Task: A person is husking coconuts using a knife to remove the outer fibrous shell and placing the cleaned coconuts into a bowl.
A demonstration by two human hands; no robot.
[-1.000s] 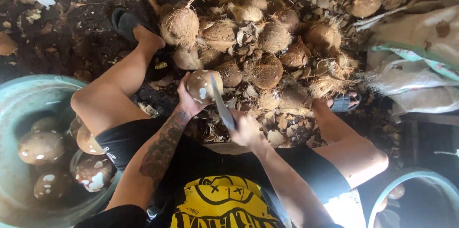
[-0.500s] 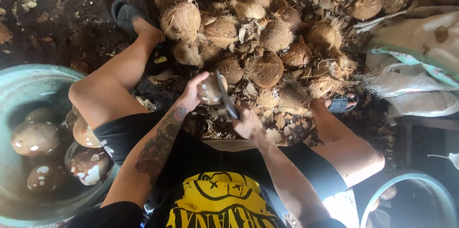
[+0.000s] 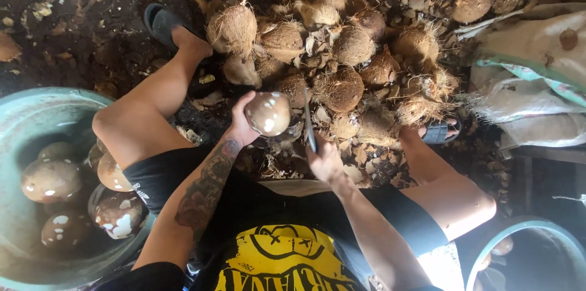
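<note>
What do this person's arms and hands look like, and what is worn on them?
Both arms are bare, with no sleeves, gloves, rings or watch showing. The left forearm carries a dark tattoo running from the elbow towards the wrist. The right forearm is unmarked. Both hands are bare.

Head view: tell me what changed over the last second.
The knife in the right hand swung from leaning against the coconut to standing nearly upright just right of it. The left hand turned the coconut slightly. Both grips, the pile and the basin stayed as they were.

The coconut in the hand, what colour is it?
Brown with white patches, seen in the head view: coconut.
</note>
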